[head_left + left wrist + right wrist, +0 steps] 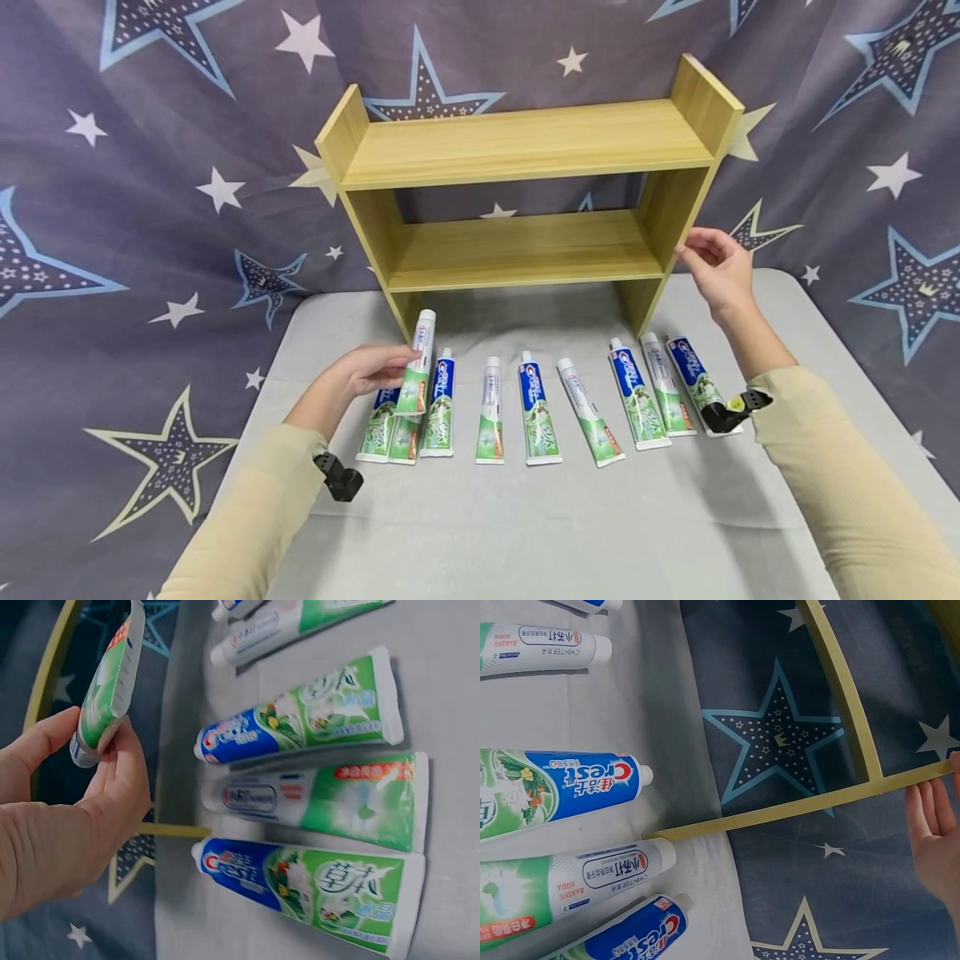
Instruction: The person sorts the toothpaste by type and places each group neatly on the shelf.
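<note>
My left hand (372, 368) holds a white-and-green toothpaste tube (417, 367) by its side, cap upward. It is raised over a group of three toothpaste tubes, two of them blue-and-green with a white-and-green one (360, 801) between. In the left wrist view the held tube (109, 690) sits between thumb and fingers. On the other side, my right hand (723, 271) grips the side panel edge of a two-tier wooden shelf (525, 150), thumb and fingers on either side of the panel (780, 815) in the right wrist view.
Several more tubes lie in a row before the shelf, caps toward it: a white-and-green tube (490, 412), a blue-and-green tube (537, 408), a slanted tube (590, 412) and a right-hand trio with a blue-and-green tube (637, 396). A star-patterned curtain (180, 333) hangs behind the grey-covered table (525, 533).
</note>
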Action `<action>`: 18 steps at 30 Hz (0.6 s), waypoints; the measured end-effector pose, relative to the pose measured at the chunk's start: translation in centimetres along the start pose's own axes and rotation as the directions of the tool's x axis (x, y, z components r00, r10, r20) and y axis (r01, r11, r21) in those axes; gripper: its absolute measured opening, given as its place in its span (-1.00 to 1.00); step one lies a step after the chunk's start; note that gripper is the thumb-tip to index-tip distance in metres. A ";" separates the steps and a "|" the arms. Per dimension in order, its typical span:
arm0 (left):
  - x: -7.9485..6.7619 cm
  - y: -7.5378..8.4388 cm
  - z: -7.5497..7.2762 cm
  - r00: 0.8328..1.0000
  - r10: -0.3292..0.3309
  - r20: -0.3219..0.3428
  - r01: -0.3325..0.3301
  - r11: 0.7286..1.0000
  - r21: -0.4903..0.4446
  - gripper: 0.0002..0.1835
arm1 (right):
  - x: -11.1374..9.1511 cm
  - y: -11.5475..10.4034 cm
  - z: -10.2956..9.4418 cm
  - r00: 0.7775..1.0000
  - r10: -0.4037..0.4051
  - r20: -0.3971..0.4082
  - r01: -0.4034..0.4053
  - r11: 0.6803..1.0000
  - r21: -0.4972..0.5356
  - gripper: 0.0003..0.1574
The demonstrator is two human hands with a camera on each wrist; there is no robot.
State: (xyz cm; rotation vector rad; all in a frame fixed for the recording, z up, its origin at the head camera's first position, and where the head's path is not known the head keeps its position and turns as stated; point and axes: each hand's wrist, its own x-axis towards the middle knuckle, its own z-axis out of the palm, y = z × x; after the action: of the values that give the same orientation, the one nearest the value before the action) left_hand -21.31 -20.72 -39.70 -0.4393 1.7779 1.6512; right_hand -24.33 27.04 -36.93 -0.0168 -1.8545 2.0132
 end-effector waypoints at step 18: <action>-3.6 3.6 2.0 0.999 0.045 0.029 -0.048 0.995 0.084 -0.84 | 0.1 0.1 0.1 1.000 -0.007 -0.023 0.008 1.000 0.018 -0.70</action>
State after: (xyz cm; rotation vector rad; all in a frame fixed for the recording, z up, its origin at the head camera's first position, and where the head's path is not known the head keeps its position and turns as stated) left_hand -20.59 -18.92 -34.57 -0.3378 1.8429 1.5987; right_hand -24.48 26.92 -36.98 -0.0277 -1.8198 2.0164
